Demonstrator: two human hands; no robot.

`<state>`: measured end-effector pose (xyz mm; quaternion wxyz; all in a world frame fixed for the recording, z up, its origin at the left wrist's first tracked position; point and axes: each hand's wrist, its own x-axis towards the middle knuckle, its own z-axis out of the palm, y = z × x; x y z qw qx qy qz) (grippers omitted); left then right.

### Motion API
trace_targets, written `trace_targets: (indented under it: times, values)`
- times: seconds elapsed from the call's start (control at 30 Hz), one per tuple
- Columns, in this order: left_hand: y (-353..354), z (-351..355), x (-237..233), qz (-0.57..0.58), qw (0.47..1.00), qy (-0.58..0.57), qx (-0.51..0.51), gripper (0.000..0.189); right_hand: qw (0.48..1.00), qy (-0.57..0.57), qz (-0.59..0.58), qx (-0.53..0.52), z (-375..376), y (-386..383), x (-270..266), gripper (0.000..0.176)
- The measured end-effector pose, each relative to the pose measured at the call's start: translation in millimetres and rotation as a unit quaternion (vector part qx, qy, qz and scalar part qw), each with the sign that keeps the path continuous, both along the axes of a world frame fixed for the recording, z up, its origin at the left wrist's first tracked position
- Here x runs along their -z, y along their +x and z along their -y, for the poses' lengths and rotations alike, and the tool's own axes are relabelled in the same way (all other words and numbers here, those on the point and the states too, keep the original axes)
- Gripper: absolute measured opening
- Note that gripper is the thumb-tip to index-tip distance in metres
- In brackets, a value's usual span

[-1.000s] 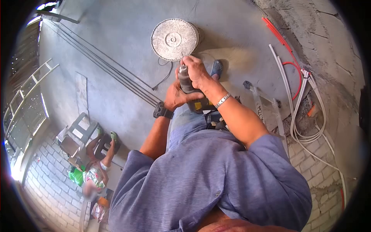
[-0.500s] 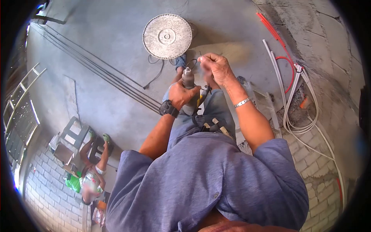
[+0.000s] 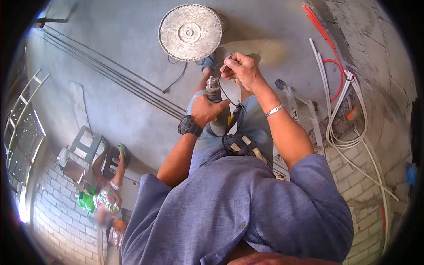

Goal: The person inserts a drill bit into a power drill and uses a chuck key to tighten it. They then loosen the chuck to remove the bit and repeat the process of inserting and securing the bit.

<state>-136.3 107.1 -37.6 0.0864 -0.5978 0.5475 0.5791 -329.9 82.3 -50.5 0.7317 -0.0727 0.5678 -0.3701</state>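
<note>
My left hand (image 3: 206,108) is wrapped round a power drill (image 3: 213,90), its metal chuck pointing away from my body. Above and to the right of the chuck, my right hand (image 3: 243,71) pinches a thin dark piece (image 3: 226,66), too small to make out fully. A dark cord (image 3: 226,93) loops down from near the right fingers past the drill. The drill's lower body is partly hidden by my left hand.
A round, whitish-stained lid (image 3: 190,32) stands ahead on the floor. Long rods (image 3: 119,79) lie to the left. Coiled pale conduit (image 3: 349,110) and red tubes (image 3: 319,28) are on the right. A person (image 3: 108,194) sits at the lower left near a chair (image 3: 84,145).
The view has shifted slightly. My right hand has turned a little and moved slightly left, and the thin piece in its fingers shows more clearly. My left hand still holds the drill.
</note>
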Motion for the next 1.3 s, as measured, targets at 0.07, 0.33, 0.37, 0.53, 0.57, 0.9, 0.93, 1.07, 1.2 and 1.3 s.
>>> trace_targets:
  times: [0.07, 0.33, 0.37, 0.53, 0.57, 0.9, 0.93, 1.07, 1.2, 1.3]
  values:
    - [0, 11, -7, -0.027, 0.998, 0.049, -0.034, 0.074, 1.0, 0.004, 0.014, -0.011, 1, 7, 8, 0.017]
    - [-20, 14, 10, 0.001, 0.997, 0.078, 0.014, 0.102, 0.994, -0.026, -0.089, -0.06, 6, 10, 48, 0.019]
    - [-22, 16, 9, 0.001, 0.997, 0.081, 0.012, 0.102, 0.991, -0.024, -0.099, -0.081, 5, 10, 51, 0.019]
    - [-33, 14, 27, -0.011, 1.0, -0.008, 0.008, 0.088, 0.99, -0.012, -0.113, -0.087, 10, 5, 62, 0.019]
    - [-36, 11, 32, -0.012, 1.0, -0.008, 0.005, 0.088, 0.99, 0.001, -0.114, -0.083, 14, 1, 63, 0.02]
    - [-52, 6, 48, -0.156, 0.957, 0.115, -0.218, 0.06, 0.994, 0.048, -0.082, -0.047, 11, -23, 82, 0.019]
    - [-51, 9, 47, -0.159, 0.943, 0.146, -0.252, 0.06, 0.995, 0.044, -0.085, -0.042, 9, -21, 81, 0.019]
    - [-48, 7, 53, -0.198, 0.924, 0.155, -0.29, 0.059, 0.99, 0.041, -0.102, -0.093, 13, -21, 81, 0.019]
    - [-48, -4, 56, -0.16, 0.942, 0.112, -0.272, 0.054, 0.991, 0.031, -0.098, -0.087, 11, -17, 80, 0.019]
    - [-46, -12, 61, -0.174, 0.927, 0.124, -0.307, 0.052, 0.992, 0.023, -0.09, -0.088, 9, -16, 81, 0.018]
